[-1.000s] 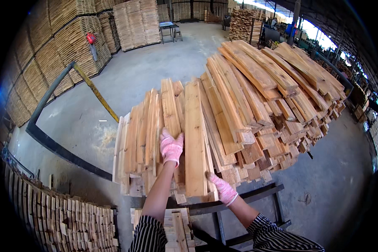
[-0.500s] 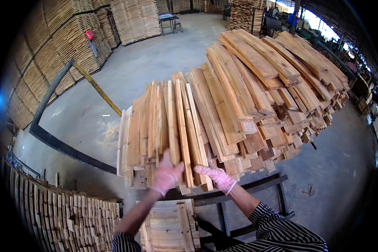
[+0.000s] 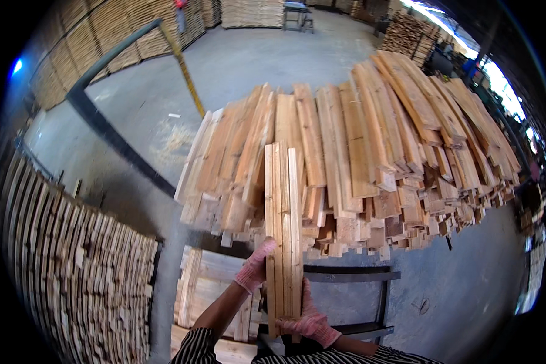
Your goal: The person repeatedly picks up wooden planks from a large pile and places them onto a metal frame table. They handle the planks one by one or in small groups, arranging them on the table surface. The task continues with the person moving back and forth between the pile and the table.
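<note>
A bundle of narrow wooden boards (image 3: 283,224) points away from me, drawn toward my body, its far end overlapping the big lumber pile (image 3: 358,151). My left hand (image 3: 256,268), in a pink-and-white knit glove, grips the bundle's left side about midway along. Lower down, my right hand (image 3: 312,323), gloved alike, wraps the near end from the right, thumb across the boards. Some fingers of both hands are hidden by the wood. In the pile, planks lie side by side in uneven layers, higher toward the right.
A dark metal frame (image 3: 121,148) with a yellow bar (image 3: 185,70) stands left of the pile. Close stacks of thin boards (image 3: 82,267) fill the lower left. Below my hands are pale planks (image 3: 218,262) and a dark metal rack (image 3: 352,276). Tall lumber stacks (image 3: 252,13) line the back.
Both hands have closed around the narrow boards and pulled them off the pile's front toward me. The view has shifted, so the pile appears farther right.
</note>
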Action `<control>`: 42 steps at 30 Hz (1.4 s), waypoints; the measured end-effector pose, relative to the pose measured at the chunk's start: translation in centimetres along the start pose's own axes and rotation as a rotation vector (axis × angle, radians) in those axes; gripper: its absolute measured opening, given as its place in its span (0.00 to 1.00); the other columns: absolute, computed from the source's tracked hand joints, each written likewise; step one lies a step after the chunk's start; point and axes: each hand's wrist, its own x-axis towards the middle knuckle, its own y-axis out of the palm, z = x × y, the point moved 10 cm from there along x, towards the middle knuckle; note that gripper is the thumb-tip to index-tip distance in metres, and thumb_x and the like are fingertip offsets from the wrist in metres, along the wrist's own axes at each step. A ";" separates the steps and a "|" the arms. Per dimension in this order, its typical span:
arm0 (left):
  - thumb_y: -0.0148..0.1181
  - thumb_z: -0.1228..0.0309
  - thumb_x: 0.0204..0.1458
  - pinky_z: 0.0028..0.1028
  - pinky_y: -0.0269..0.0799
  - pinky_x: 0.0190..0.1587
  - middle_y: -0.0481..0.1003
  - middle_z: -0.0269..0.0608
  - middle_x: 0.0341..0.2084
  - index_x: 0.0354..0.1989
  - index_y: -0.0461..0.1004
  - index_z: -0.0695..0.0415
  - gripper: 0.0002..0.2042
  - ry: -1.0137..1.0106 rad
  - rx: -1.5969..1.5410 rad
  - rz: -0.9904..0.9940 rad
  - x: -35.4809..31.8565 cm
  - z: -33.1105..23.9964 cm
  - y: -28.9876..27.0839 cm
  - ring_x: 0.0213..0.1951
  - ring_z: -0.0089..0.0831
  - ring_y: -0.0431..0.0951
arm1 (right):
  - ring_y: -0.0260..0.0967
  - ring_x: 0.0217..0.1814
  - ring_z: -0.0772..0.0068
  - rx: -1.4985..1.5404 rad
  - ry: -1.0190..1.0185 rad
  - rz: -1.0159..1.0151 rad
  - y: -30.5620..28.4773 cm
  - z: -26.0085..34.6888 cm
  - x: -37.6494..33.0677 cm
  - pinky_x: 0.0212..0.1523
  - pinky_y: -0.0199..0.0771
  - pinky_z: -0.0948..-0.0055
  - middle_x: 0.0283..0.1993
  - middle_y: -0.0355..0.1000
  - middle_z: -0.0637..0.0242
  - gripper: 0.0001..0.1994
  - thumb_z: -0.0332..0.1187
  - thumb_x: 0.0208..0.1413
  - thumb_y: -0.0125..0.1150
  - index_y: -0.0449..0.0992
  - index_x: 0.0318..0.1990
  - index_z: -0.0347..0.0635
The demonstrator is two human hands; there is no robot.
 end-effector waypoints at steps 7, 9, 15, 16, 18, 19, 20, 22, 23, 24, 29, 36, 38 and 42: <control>0.72 0.65 0.49 0.32 0.74 0.57 0.75 0.45 0.55 0.64 0.67 0.63 0.34 0.214 0.210 -0.082 -17.3 -4.6 -1.5 0.56 0.36 0.76 | 0.68 0.63 0.56 0.387 0.195 0.319 6.4 -2.9 -4.9 0.64 0.70 0.59 0.68 0.65 0.57 0.45 0.57 0.53 0.66 0.54 0.73 0.45; 0.72 0.67 0.49 0.33 0.76 0.53 0.78 0.43 0.48 0.56 0.72 0.62 0.26 0.299 0.152 -0.269 -24.5 -6.8 -3.9 0.51 0.36 0.78 | 0.67 0.65 0.57 -0.186 -0.311 0.325 8.8 -1.7 -6.3 0.64 0.69 0.60 0.68 0.63 0.54 0.51 0.49 0.47 0.76 0.51 0.74 0.43; 0.80 0.67 0.40 0.33 0.65 0.62 0.69 0.40 0.59 0.66 0.60 0.61 0.44 0.484 0.373 -0.684 -41.4 -5.7 -5.4 0.60 0.31 0.67 | 0.66 0.63 0.65 0.373 0.091 0.808 27.9 -1.1 -5.2 0.63 0.70 0.60 0.64 0.64 0.63 0.53 0.29 0.37 0.83 0.49 0.70 0.44; 0.81 0.65 0.39 0.33 0.60 0.66 0.66 0.40 0.62 0.69 0.55 0.60 0.49 0.493 0.433 -0.689 -44.0 -4.4 -6.0 0.63 0.32 0.63 | 0.67 0.62 0.66 0.518 0.227 0.893 31.0 -2.3 -7.3 0.61 0.72 0.61 0.62 0.66 0.65 0.52 0.29 0.37 0.83 0.52 0.68 0.45; 0.82 0.62 0.38 0.34 0.52 0.72 0.59 0.41 0.69 0.75 0.46 0.59 0.58 0.496 0.469 -0.656 -48.9 -0.9 -8.1 0.70 0.32 0.55 | 0.68 0.63 0.65 -0.161 -0.395 0.913 34.2 -3.6 -10.9 0.60 0.72 0.62 0.63 0.67 0.63 0.53 0.33 0.37 0.84 0.51 0.69 0.45; 0.79 0.58 0.41 0.36 0.51 0.73 0.59 0.42 0.70 0.75 0.48 0.59 0.55 0.484 0.401 -0.568 -50.0 1.5 -9.8 0.70 0.34 0.55 | 0.66 0.65 0.65 -0.201 -0.307 0.947 36.0 -6.8 -11.9 0.63 0.70 0.63 0.64 0.66 0.60 0.53 0.37 0.38 0.84 0.51 0.70 0.44; 0.76 0.53 0.45 0.37 0.50 0.74 0.58 0.42 0.71 0.75 0.49 0.58 0.52 0.460 0.327 -0.526 -52.2 4.7 -11.6 0.71 0.35 0.56 | 0.64 0.67 0.65 -0.220 -0.210 1.012 38.6 -10.4 -14.1 0.65 0.68 0.63 0.66 0.65 0.57 0.54 0.41 0.39 0.83 0.51 0.70 0.44; 0.66 0.50 0.52 0.39 0.51 0.74 0.60 0.41 0.70 0.73 0.53 0.56 0.44 0.455 0.311 -0.549 -55.8 10.9 -16.0 0.70 0.35 0.59 | 0.62 0.68 0.62 -0.276 -0.494 1.055 42.3 -16.1 -18.2 0.67 0.64 0.63 0.66 0.64 0.56 0.56 0.42 0.37 0.84 0.50 0.71 0.43; 0.62 0.49 0.56 0.39 0.52 0.74 0.61 0.41 0.70 0.73 0.55 0.56 0.40 0.452 0.309 -0.616 -57.9 14.8 -18.6 0.70 0.36 0.60 | 0.62 0.68 0.62 -0.311 -0.491 1.118 44.4 -20.4 -20.2 0.68 0.63 0.63 0.66 0.64 0.56 0.55 0.40 0.36 0.84 0.51 0.71 0.42; 0.57 0.47 0.59 0.40 0.53 0.74 0.61 0.40 0.70 0.72 0.57 0.55 0.37 0.449 0.313 -0.639 -58.9 17.4 -21.2 0.69 0.36 0.62 | 0.62 0.68 0.61 -0.367 -0.497 1.152 46.1 -24.5 -21.1 0.68 0.63 0.63 0.66 0.63 0.56 0.55 0.39 0.35 0.84 0.52 0.70 0.42; 0.65 0.59 0.54 0.38 0.64 0.65 0.71 0.40 0.56 0.65 0.63 0.58 0.32 0.504 -0.074 -0.998 -65.0 24.6 -31.6 0.57 0.33 0.71 | 0.63 0.69 0.53 -0.223 -0.122 1.340 51.8 -25.3 -22.2 0.67 0.65 0.61 0.64 0.67 0.48 0.61 0.48 0.33 0.84 0.50 0.72 0.35; 0.70 0.66 0.51 0.35 0.76 0.53 0.80 0.40 0.40 0.52 0.75 0.60 0.21 0.785 -0.578 -1.170 -66.9 32.2 -38.1 0.44 0.31 0.80 | 0.55 0.75 0.50 -0.142 -0.226 1.187 52.5 -20.9 -24.5 0.72 0.59 0.60 0.73 0.56 0.48 0.59 0.58 0.49 0.71 0.38 0.77 0.38; 0.67 0.62 0.53 0.35 0.76 0.51 0.80 0.40 0.40 0.48 0.77 0.59 0.18 0.866 -0.643 -1.173 -64.9 31.8 -40.3 0.42 0.32 0.80 | 0.58 0.71 0.47 -0.259 -0.408 1.043 52.3 -22.3 -23.2 0.69 0.61 0.58 0.69 0.59 0.47 0.52 0.61 0.49 0.68 0.52 0.74 0.38; 0.65 0.56 0.54 0.42 0.75 0.58 0.79 0.41 0.46 0.54 0.74 0.54 0.23 0.793 -0.695 -1.155 -63.2 35.0 -43.4 0.49 0.39 0.80 | 0.62 0.67 0.42 -0.428 -0.184 1.028 53.2 -28.4 -18.2 0.66 0.63 0.56 0.64 0.63 0.42 0.43 0.55 0.52 0.69 0.61 0.72 0.48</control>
